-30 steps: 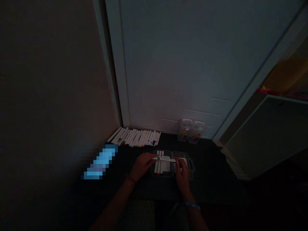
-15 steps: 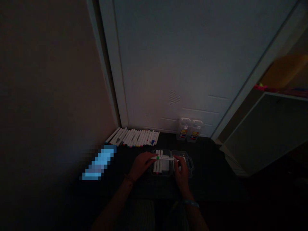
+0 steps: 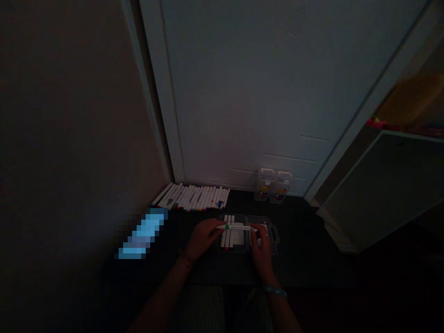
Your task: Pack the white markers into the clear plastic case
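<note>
Case (image 3: 258, 218), clear: lying open on the dark table (image 3: 305, 245). Row of pens (image 3: 194, 198), white: lying beyond the case, to its left. Two boxes (image 3: 264, 187), clear: standing beyond the case, to its right. Bright item (image 3: 142, 233), pixelated: lying left of the case. Three pens (image 3: 227, 238) and white card (image 3: 238, 236): resting in the case's left half. Marker (image 3: 239, 227), green-banded: spanning above the case, crossing the three pens. Left hand (image 3: 204, 235) and right hand (image 3: 261, 243): each pinching one end, partly covering the case. Versus earlier: grip staying alike; scene sitting slightly further left.
</note>
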{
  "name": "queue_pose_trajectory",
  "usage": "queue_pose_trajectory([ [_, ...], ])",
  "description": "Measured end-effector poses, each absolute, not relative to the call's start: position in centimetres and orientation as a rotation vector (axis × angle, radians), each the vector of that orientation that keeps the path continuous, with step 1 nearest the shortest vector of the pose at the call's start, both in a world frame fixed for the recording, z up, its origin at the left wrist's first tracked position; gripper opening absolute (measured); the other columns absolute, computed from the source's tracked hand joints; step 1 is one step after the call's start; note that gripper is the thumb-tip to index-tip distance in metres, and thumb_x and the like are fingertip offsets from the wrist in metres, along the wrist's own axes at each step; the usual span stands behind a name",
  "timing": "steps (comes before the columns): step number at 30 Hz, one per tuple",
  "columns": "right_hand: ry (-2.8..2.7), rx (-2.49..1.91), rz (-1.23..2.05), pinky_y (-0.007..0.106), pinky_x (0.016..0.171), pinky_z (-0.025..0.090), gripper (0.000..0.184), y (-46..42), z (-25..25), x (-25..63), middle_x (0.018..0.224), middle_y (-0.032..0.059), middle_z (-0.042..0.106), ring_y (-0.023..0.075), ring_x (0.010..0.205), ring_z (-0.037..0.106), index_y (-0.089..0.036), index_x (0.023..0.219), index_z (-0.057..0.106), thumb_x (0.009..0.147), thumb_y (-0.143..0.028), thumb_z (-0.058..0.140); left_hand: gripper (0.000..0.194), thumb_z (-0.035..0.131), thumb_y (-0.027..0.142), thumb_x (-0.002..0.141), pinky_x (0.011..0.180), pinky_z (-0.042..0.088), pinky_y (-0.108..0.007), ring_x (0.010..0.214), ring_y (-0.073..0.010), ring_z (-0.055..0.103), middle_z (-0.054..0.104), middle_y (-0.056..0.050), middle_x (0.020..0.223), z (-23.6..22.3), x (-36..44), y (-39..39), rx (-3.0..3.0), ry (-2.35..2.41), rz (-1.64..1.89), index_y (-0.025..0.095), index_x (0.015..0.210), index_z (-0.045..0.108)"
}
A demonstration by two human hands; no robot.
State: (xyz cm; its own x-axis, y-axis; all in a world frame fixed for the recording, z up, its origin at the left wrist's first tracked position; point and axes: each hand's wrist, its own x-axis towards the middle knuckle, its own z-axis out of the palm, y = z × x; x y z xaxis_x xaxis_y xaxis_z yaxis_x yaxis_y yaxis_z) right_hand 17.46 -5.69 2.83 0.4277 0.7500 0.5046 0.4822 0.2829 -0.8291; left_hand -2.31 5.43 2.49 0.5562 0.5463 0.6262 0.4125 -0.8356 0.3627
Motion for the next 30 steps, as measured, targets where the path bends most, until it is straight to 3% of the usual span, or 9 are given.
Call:
queue_pose_trajectory([
  [9, -1.203, -1.375, 0.261, 0.03, 0.074, 0.043, 0.028, -5.75, 2.71, 17.46, 0.102, 0.0065, 0.058, 0.0167, 0.08, 0.053, -0.02, 0.111, 0.057, 0.092, -0.034, 0.042, 0.023, 0.051, 0.032, 0.089, 0.085, 0.048, -0.03, 0.094, -0.016, 0.062, 0.068, -0.003, 0.1, 2.99, -2.23, 5.22, 2.566, 0.784, 1.113, 0.022, 0.106, 0.063],
  [30, -1.218, -1.372, 0.242, 0.031, 0.079, 0.043, 0.027, -5.52, 2.56, 17.64, 0.094, 0.0058, 0.063, 0.019, 0.089, 0.056, -0.02, 0.098, 0.063, 0.092, -0.036, 0.042, 0.022, 0.049, 0.035, 0.089, 0.08, 0.049, -0.031, 0.086, -0.0167, 0.064, 0.07, -0.003, 0.093, 2.61, -2.34, 5.39, 2.596, 0.827, 1.108, 0.022, 0.096, 0.066],
])
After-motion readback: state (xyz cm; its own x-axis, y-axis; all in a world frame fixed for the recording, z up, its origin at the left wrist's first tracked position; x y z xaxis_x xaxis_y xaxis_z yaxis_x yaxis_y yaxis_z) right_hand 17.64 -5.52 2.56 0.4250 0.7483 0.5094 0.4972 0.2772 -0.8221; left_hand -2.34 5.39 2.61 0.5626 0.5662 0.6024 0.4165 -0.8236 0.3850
